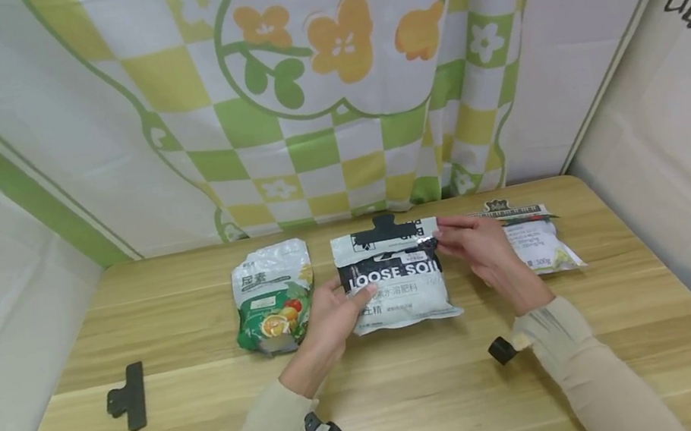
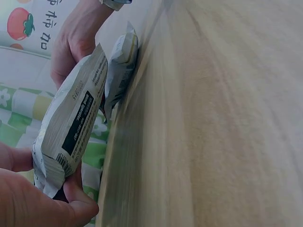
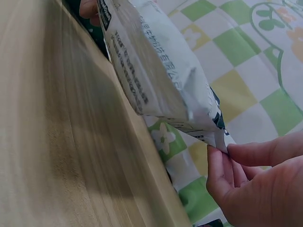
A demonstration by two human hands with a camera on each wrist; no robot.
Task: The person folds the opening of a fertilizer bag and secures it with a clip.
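Between my hands is a white-and-black bag labelled LOOSE SOIL (image 1: pixel 402 298), its top folded over with a black clip (image 1: pixel 385 228) on the fold. My left hand (image 1: pixel 332 312) grips the bag's left side, thumb on the front and fingers behind it. At the upper right corner my right hand (image 1: pixel 477 245) pinches the edge between thumb and fingers, as the right wrist view shows. In both wrist views the bag (image 2: pixel 71 123) is held up over the table, its underside showing.
A green-and-white bag with fruit pictures (image 1: pixel 273 297) sits to the left. Another white bag (image 1: pixel 537 247), clipped at its top, lies to the right, partly behind my right hand. A loose black clip (image 1: pixel 129 397) lies on the wooden table (image 1: pixel 420 402) at the left. A patterned curtain (image 1: pixel 320 150) hangs behind.
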